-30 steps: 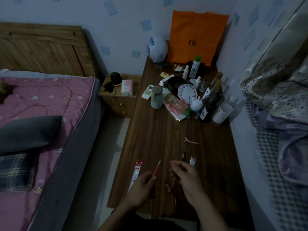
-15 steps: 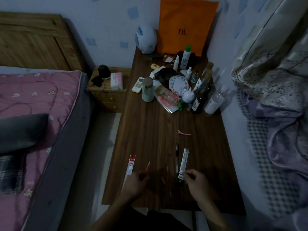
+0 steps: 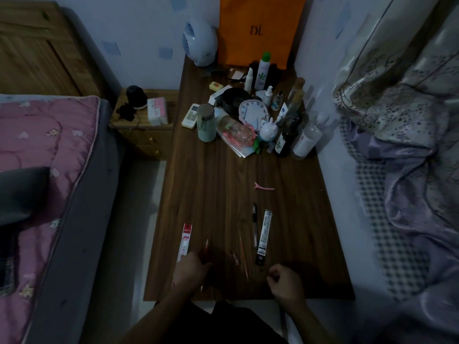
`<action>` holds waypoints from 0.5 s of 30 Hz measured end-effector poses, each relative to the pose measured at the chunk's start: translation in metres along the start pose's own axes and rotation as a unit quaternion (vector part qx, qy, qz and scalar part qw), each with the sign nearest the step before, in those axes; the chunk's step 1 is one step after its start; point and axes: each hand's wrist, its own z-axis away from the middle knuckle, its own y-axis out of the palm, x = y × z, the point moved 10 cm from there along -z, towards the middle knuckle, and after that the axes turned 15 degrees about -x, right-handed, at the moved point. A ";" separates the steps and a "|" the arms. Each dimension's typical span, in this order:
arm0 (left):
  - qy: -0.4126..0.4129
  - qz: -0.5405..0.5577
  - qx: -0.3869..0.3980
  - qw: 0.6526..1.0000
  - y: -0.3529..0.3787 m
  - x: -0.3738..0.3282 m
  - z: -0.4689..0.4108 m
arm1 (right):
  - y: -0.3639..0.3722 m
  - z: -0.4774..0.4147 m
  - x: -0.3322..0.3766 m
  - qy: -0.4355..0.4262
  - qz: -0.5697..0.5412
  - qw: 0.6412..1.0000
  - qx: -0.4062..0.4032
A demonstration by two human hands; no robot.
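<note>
Wooden table (image 3: 218,194), left hand (image 3: 191,270) holding red pen (image 3: 206,245), bottles (image 3: 285,140) crowding far end

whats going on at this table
A person at a wooden table is busy with pens. The left hand grips a red pen near the front edge, and the pen is blurred. The right hand hovers apart with curled fingers; it is too dim to tell if it holds anything. Between them lies a thin refill, with a black pen and a grey packet beyond.

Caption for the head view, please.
Left hand grips a red pen over a wooden table, right hand curled nearby, black pen and grey packet lying ahead.
</note>
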 end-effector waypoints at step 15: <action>0.014 0.011 -0.004 1.000 -0.002 -0.012 0.006 | 0.013 -0.009 0.023 -0.068 0.082 0.994 -0.038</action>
